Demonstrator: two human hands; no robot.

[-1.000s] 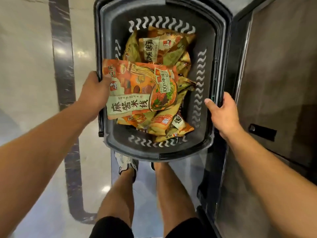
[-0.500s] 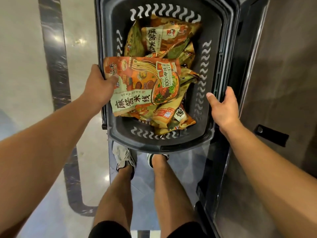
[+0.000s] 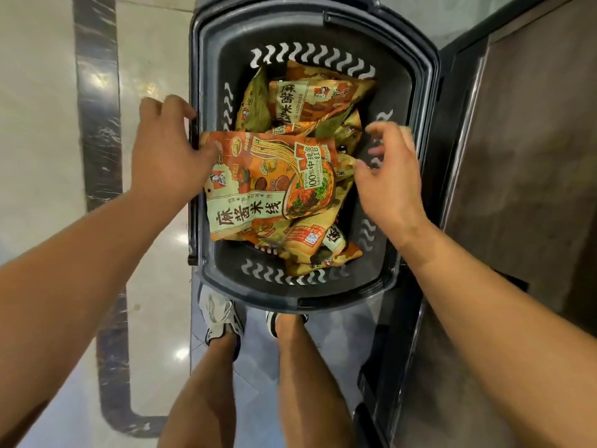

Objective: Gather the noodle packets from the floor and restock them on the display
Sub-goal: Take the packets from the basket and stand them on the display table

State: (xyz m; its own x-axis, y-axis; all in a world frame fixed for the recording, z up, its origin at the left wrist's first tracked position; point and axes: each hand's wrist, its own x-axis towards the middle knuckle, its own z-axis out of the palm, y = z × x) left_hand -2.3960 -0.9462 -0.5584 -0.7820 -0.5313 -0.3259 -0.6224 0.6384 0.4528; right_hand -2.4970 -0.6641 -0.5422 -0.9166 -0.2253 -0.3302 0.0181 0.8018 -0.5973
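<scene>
— Change since the last count?
— Right hand [image 3: 387, 176]: off the basket's right rim, now over the inside of the basket [image 3: 416, 92], fingers loosely spread and a little blurred, holding nothing, just beside the right edge of the top noodle packet [image 3: 268, 185]. Left hand [image 3: 168, 150]: as before at the left rim, thumb pressed on the top packet's upper left corner; the fingers' tips reach past the rim edge, and whether they pinch the packet from beneath I cannot tell.

— Item one, the packets?
— Top noodle packet: orange and pale green, printed side up, lying flat across the heap, its left edge at the left wall. Other noodle packets [image 3: 310, 98]: same print, piled loosely beneath and behind it, some on edge, all inside the basket.

— Item two, the container?
— Basket: dark grey plastic, wavy slots in its walls, held above the floor [image 3: 42, 124]; what carries it is hidden.

— Surroundings?
— Floor: pale glossy tile with a dark marbled band [image 3: 97, 124]. Dark cabinet [image 3: 533, 156] to the right. Two bare legs below the basket, left shoe [image 3: 219, 321] light-coloured.
</scene>
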